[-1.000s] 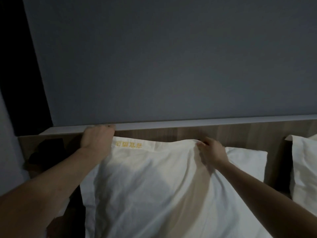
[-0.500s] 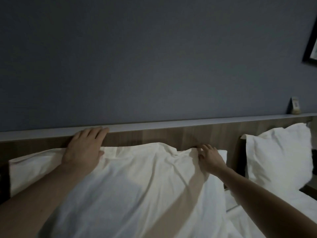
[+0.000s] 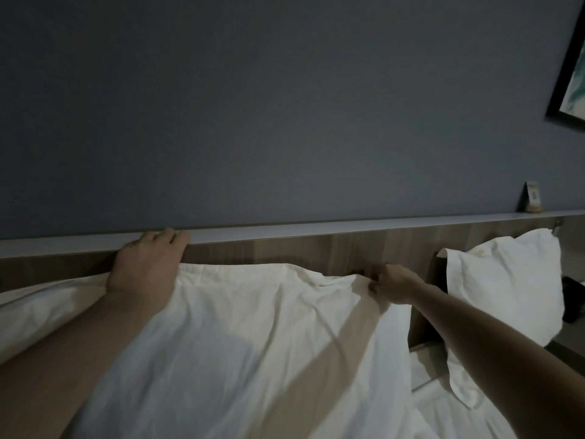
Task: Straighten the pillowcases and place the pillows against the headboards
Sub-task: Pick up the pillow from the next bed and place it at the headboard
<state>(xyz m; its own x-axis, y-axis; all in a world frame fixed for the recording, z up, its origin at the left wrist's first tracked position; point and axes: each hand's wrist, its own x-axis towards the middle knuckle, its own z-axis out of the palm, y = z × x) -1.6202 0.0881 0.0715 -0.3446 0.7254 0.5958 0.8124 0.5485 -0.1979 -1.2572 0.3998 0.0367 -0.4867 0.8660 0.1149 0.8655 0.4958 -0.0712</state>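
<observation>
A large white pillow (image 3: 253,343) leans against the wooden headboard (image 3: 316,251) in front of me. My left hand (image 3: 145,264) lies on its top left edge, with the fingertips touching the grey ledge (image 3: 348,228) on top of the headboard. My right hand (image 3: 395,285) pinches the pillowcase at the top right corner, fingers curled round the cloth. The edge of another white pillow (image 3: 38,305) shows behind it on the left. A third pillow (image 3: 500,280) stands upright against the headboard at the right.
White bed sheet (image 3: 443,407) lies at the lower right. A small card (image 3: 311,202) stands on the ledge at the far right. A framed picture (image 3: 569,74) hangs on the grey wall. A dark object (image 3: 573,299) sits beyond the right pillow.
My view has swung to the right, bringing the right pillow and the picture into sight. My right hand's fingers have curled tighter on the pillowcase corner. My left hand stays at the ledge.
</observation>
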